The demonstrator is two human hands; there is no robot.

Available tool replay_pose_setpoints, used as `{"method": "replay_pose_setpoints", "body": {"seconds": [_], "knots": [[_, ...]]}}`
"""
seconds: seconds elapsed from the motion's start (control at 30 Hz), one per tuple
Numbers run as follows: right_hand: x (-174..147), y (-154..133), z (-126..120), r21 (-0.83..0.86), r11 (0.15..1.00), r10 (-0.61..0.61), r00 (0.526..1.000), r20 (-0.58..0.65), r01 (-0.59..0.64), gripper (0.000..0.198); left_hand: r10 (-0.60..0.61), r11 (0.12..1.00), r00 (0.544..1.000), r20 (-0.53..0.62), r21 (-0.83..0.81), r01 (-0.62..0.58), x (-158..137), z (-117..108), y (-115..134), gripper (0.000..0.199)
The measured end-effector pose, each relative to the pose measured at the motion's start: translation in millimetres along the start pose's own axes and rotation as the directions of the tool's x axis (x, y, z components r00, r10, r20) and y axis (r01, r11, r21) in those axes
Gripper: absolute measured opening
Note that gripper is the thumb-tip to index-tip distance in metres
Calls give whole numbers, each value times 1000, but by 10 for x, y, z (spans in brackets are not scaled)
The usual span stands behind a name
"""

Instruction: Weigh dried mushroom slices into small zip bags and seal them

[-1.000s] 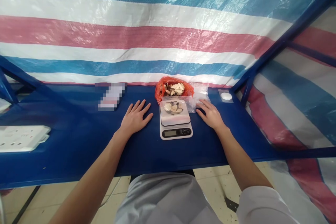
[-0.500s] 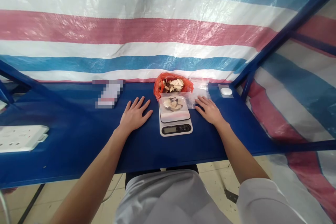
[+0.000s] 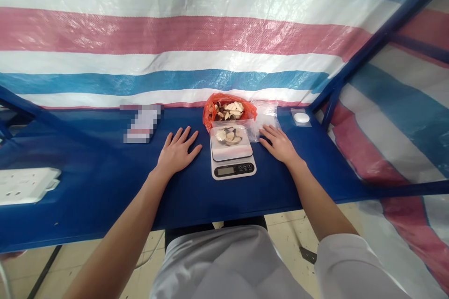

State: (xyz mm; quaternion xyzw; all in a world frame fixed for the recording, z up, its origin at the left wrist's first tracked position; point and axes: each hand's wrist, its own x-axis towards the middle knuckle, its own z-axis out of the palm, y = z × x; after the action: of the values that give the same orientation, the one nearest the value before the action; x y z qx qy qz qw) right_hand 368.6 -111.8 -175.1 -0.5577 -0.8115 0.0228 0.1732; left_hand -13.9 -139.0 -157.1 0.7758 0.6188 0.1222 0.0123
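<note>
My left hand (image 3: pixel 178 152) lies flat on the blue table, fingers spread, left of a white kitchen scale (image 3: pixel 233 170). To the right of the scale, my right hand (image 3: pixel 279 145) rests palm down with its fingertips at the edge of some clear plastic bags (image 3: pixel 268 113). A clear bag of dried slices (image 3: pixel 229 136), pale with dark edges, sits on the scale's plate. Just behind it stands an open red plastic bag (image 3: pixel 209 111) holding more such slices. The scale's display shows no figures that I can read.
A white power strip (image 3: pixel 26 186) lies at the far left. Behind my left hand is a blurred-out flat item (image 3: pixel 142 124). A white oval object (image 3: pixel 301 118) in a small clear bag lies at the back right. Striped plastic sheeting (image 3: pixel 175 35) and blue frame bars (image 3: pixel 372 51) enclose the table.
The view has shifted slightly. Both hands stay flat in the same places, and the scale and bags have not moved.
</note>
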Motion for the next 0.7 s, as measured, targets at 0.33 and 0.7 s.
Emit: {"method": "replay_pose_setpoints", "body": {"seconds": [0.33, 0.7], "knots": [[1, -22, -13, 6, 1000, 2, 1000, -14, -2, 49, 11, 1000, 1000, -14, -7, -12, 4, 12, -7, 60], [5, -56, -110, 163, 983, -50, 973, -223, 88, 39, 58, 995, 983, -172, -74, -71, 17, -69, 82, 55]]}}
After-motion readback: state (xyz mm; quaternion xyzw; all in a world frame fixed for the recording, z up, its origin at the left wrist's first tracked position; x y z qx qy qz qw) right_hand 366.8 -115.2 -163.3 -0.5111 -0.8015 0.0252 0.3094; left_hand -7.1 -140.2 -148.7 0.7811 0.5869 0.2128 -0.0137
